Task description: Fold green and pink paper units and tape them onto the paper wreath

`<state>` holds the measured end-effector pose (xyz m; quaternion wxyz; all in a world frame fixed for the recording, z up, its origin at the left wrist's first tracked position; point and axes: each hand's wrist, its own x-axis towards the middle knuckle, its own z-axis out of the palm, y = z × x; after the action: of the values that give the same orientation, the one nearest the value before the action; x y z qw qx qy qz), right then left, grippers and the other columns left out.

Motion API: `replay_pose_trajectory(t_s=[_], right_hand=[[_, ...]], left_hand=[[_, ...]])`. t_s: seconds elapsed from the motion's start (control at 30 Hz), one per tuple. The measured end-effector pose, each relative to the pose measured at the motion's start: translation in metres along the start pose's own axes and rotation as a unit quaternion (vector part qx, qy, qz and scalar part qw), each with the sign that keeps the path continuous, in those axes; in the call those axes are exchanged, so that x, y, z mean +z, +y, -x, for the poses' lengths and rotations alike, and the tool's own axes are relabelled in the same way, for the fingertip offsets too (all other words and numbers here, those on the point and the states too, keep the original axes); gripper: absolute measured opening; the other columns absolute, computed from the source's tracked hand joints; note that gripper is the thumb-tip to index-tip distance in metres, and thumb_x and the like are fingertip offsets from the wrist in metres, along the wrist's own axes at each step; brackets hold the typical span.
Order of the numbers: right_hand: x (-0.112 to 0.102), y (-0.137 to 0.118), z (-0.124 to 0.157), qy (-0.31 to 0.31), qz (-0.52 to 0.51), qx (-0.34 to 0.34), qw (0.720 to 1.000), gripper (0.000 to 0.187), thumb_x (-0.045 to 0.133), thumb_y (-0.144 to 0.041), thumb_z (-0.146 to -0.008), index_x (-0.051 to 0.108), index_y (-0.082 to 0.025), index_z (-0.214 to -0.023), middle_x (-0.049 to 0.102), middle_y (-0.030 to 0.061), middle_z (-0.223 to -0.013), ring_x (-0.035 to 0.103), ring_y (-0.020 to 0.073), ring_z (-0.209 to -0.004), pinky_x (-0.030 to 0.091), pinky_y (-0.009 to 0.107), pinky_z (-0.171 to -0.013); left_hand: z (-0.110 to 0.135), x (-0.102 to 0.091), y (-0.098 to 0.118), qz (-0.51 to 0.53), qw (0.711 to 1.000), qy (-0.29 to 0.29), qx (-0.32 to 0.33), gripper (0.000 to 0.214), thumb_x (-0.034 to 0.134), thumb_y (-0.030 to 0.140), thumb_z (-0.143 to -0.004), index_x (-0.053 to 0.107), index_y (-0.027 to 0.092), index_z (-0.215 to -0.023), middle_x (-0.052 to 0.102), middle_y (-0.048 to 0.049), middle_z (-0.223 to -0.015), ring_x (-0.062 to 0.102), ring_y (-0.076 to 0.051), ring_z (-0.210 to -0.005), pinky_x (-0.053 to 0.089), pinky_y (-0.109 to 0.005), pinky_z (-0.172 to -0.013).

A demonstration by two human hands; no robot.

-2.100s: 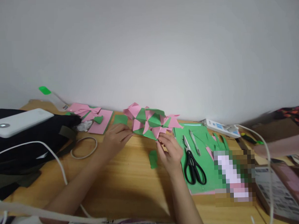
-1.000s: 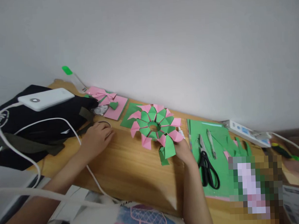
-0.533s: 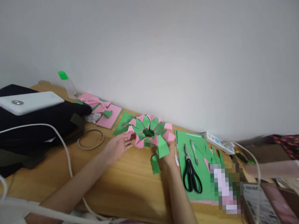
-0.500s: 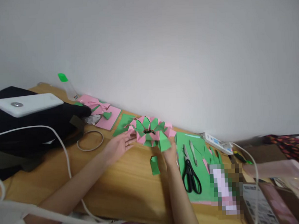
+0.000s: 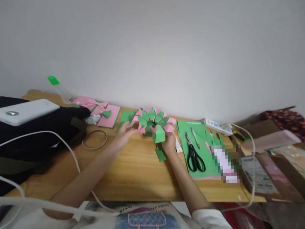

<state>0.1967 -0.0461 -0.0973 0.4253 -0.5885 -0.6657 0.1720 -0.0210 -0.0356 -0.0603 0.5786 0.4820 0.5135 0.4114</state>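
A folded-paper ring of pink and green petals (image 5: 143, 118) is held a little above the table, its hollow centre facing up. My right hand (image 5: 169, 144) grips its front right side, next to a green flap that juts toward me; the fingertips are partly hidden under the paper. At the ring's left edge is my left hand (image 5: 125, 132), fingers stretched and apart beside a pink petal. Whether they touch it is hard to tell. A loose folded green paper piece (image 5: 161, 153) lies on the table just left of my right wrist.
Black-handled scissors (image 5: 194, 158) and a slim cutter (image 5: 195, 137) lie on green sheets (image 5: 201, 169) at right. A power strip (image 5: 216, 126) sits behind. Pink paper (image 5: 112, 116), a tape roll (image 5: 94, 140), and a white power bank (image 5: 29, 111) on a black bag (image 5: 67, 122) are left. A white cable (image 5: 68, 147) crosses my left arm.
The view has tilted downward, so the table sits higher and my shirt shows. The paper ring has turned slightly, showing more of its top. My right hand still holds it.
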Motion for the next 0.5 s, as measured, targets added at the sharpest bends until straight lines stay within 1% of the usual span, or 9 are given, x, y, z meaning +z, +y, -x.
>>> replay_pose_trajectory(t_s=[0.03, 0.1, 0.17, 0.23, 0.3, 0.33, 0.4, 0.43, 0.5], right_hand=[[0.001, 0.003, 0.007, -0.01, 0.007, 0.009, 1.0, 0.033, 0.049, -0.027, -0.085, 0.063, -0.013, -0.111, 0.064, 0.0183, -0.119, 0.056, 0.0288, -0.117, 0.045, 0.042, -0.096], [-0.004, 0.007, 0.017, -0.017, 0.023, 0.035, 0.999, 0.032, 0.054, -0.025, -0.081, 0.065, -0.014, -0.109, 0.064, 0.0181, -0.118, 0.058, 0.0281, -0.113, 0.045, 0.04, -0.096], [-0.017, 0.008, 0.026, -0.034, 0.037, 0.06, 0.997, 0.03, 0.057, -0.026, -0.08, 0.067, -0.015, -0.107, 0.065, 0.0165, -0.117, 0.059, 0.0281, -0.109, 0.046, 0.039, -0.092], [-0.033, 0.005, 0.036, -0.063, 0.049, 0.089, 0.993, 0.02, 0.057, -0.027, -0.08, 0.07, -0.017, -0.091, 0.069, 0.0133, -0.1, 0.063, 0.0268, -0.093, 0.048, 0.038, -0.084], [-0.045, -0.002, 0.046, -0.098, 0.054, 0.119, 0.986, 0.02, 0.057, -0.032, -0.082, 0.071, -0.018, -0.081, 0.068, 0.0083, -0.078, 0.062, 0.0228, -0.073, 0.047, 0.035, -0.07], [-0.048, -0.007, 0.051, -0.115, 0.054, 0.13, 0.983, 0.019, 0.06, -0.035, -0.08, 0.071, -0.019, -0.081, 0.067, 0.006, -0.074, 0.06, 0.021, -0.068, 0.045, 0.033, -0.066], [-0.047, -0.016, 0.06, -0.134, 0.05, 0.148, 0.979, 0.022, 0.071, -0.038, -0.072, 0.07, -0.02, -0.085, 0.065, 0.0039, -0.074, 0.057, 0.0194, -0.066, 0.042, 0.03, -0.062], [-0.045, -0.021, 0.064, -0.141, 0.044, 0.155, 0.977, 0.022, 0.073, -0.036, -0.07, 0.069, -0.02, -0.085, 0.064, 0.0033, -0.074, 0.056, 0.0187, -0.065, 0.04, 0.029, -0.06], [-0.039, -0.027, 0.071, -0.151, 0.023, 0.17, 0.974, 0.012, 0.07, -0.03, -0.072, 0.066, -0.02, -0.074, 0.06, 0.0026, -0.071, 0.052, 0.0167, -0.063, 0.038, 0.027, -0.058]], left_hand=[[0.006, -0.002, -0.012, -0.022, 1.0, 0.002, -0.017, 0.053, 0.06, 0.037, -0.074, 0.05, 0.016, -0.123, 0.058, -0.0159, -0.129, 0.054, -0.032, -0.122, 0.046, -0.045, -0.095], [0.02, -0.008, -0.03, -0.058, 0.997, -0.025, -0.034, 0.052, 0.062, 0.034, -0.073, 0.052, 0.016, -0.121, 0.063, -0.0145, -0.12, 0.06, -0.03, -0.112, 0.047, -0.045, -0.093], [0.032, -0.013, -0.038, -0.082, 0.994, -0.066, -0.038, 0.047, 0.063, 0.032, -0.071, 0.056, 0.018, -0.116, 0.065, -0.0107, -0.115, 0.062, -0.026, -0.106, 0.048, -0.043, -0.093], [0.038, -0.014, -0.039, -0.095, 0.989, -0.104, -0.037, 0.041, 0.065, 0.032, -0.071, 0.06, 0.021, -0.11, 0.066, -0.0079, -0.115, 0.062, -0.025, -0.106, 0.048, -0.041, -0.094], [0.038, -0.012, -0.036, -0.103, 0.986, -0.126, -0.037, 0.039, 0.065, 0.033, -0.072, 0.061, 0.022, -0.109, 0.065, -0.0073, -0.117, 0.06, -0.025, -0.11, 0.047, -0.041, -0.095], [0.036, -0.009, -0.035, -0.106, 0.985, -0.133, -0.038, 0.039, 0.064, 0.033, -0.073, 0.062, 0.022, -0.11, 0.065, -0.0075, -0.118, 0.059, -0.026, -0.112, 0.047, -0.041, -0.096], [0.03, -0.003, -0.033, -0.111, 0.982, -0.144, -0.042, 0.038, 0.062, 0.033, -0.074, 0.063, 0.02, -0.109, 0.066, -0.0083, -0.118, 0.058, -0.027, -0.114, 0.046, -0.041, -0.097], [0.027, 0.0, -0.031, -0.113, 0.981, -0.151, -0.046, 0.037, 0.062, 0.033, -0.074, 0.064, 0.019, -0.108, 0.067, -0.0085, -0.117, 0.059, -0.027, -0.114, 0.046, -0.041, -0.097], [0.024, 0.003, -0.028, -0.116, 0.977, -0.168, -0.056, 0.033, 0.061, 0.033, -0.075, 0.067, 0.018, -0.104, 0.069, -0.008, -0.112, 0.061, -0.026, -0.109, 0.047, -0.04, -0.095]])
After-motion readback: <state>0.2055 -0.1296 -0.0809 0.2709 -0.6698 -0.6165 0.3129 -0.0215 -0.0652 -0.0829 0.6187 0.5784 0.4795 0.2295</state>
